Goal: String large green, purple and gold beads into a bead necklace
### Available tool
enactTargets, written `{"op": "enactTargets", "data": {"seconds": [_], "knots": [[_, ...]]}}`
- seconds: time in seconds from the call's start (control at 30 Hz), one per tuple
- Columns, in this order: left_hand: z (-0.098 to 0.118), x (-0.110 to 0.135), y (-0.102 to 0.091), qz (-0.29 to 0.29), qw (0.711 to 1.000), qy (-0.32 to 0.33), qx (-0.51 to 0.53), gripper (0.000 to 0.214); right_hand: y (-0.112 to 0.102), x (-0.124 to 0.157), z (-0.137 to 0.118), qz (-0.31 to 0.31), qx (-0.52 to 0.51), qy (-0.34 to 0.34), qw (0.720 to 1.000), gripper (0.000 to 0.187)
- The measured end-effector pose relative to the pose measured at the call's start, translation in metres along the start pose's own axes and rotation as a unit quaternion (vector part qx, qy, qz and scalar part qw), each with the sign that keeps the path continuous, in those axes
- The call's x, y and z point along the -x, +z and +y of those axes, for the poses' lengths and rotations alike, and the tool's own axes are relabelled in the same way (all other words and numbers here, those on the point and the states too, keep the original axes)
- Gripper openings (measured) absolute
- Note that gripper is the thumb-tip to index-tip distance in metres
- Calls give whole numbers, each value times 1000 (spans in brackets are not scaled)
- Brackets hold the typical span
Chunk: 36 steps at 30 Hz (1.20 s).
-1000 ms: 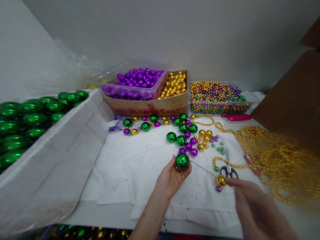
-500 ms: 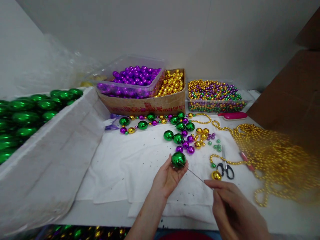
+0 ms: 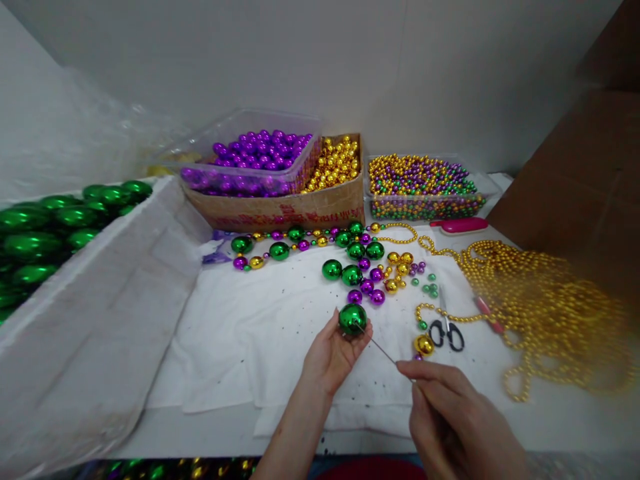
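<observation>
Green ball [image 3: 353, 319] sat in the person's left hand [image 3: 333, 357], above the near middle of the white cloth [image 3: 240, 333]; I saw the thumb and fingers cradling it from below and the sides. From my remote seat I watched the right hand [image 3: 457, 410], nearer and to the right, pinching a thin needle [image 3: 383, 350] whose far end met the ball's face; how deep it went, I could not tell.

Just beyond the left hand lay loose purple balls [image 3: 367, 287], then larger green balls [image 3: 352, 275], with small gold balls [image 3: 391, 286] to their right. A single gold ball [image 3: 423, 345] rested right of the needle, beside black-handled scissors [image 3: 455, 338]. Farther off, a mixed strand [image 3: 279, 251] stretched leftward across the cloth.

Gold bead chains [image 3: 540, 300] heaped up on the right of the tabletop [image 3: 165, 427]. Along the far side I made out a cardboard box [image 3: 270, 212] with a tub of purple balls perched on it, and right of that a clear tub [image 3: 425, 198] of mixed beads. A white box [image 3: 100, 320] of big green balls filled the left.
</observation>
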<state>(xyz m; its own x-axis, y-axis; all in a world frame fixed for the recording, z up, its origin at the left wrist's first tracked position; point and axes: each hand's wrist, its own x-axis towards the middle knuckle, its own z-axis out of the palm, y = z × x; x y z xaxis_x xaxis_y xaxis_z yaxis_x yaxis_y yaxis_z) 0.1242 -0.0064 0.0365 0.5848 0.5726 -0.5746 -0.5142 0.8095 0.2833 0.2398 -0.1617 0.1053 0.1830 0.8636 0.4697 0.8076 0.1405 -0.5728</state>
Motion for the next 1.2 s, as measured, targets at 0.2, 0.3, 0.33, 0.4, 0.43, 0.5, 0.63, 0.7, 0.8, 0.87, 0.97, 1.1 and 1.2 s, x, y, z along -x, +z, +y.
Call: {"op": "enactTargets", "data": {"seconds": [0.2,0.3,0.33,0.4,0.43,0.5,0.63,0.7,0.8,0.87,0.97,1.1,1.2], "knots": [[-1,1,2,-2,1000,-5,-2,24,7,-10,-8,65,-8,-41,997,15],[-2,0,1,-1,1000,-12,-7,25,17,-16,-11,119,-21,-64,991,15],[-2,0,0,-3,1000,-13,-9,25,21,-17,-11,129,-25,-67,989,15],[-3,0,0,-10,1000,-20,-10,27,29,-18,-9,129,-26,-65,989,15],[-3,0,0,-13,999,-27,-11,28,33,-17,-7,124,-25,-64,990,16],[-4,1,1,-19,999,-42,-11,30,39,-17,-4,113,-23,-61,992,16],[-6,2,4,-17,998,-54,-15,31,48,-17,3,105,-26,-52,993,14],[-6,1,4,-14,998,-52,-14,30,51,-18,5,110,-30,-44,992,12],[-6,1,3,-12,999,-47,-13,29,53,-19,7,120,-40,-33,991,12],[-6,1,2,-13,999,-46,-15,29,53,-18,7,122,-44,-28,991,12],[-6,2,2,-18,999,-47,-17,29,52,-17,7,119,-44,-27,992,12],[-6,1,2,-19,998,-52,-14,30,50,-17,4,123,-43,-32,991,13],[-6,0,2,-18,998,-51,-13,30,50,-18,3,119,-47,-26,991,13]]}}
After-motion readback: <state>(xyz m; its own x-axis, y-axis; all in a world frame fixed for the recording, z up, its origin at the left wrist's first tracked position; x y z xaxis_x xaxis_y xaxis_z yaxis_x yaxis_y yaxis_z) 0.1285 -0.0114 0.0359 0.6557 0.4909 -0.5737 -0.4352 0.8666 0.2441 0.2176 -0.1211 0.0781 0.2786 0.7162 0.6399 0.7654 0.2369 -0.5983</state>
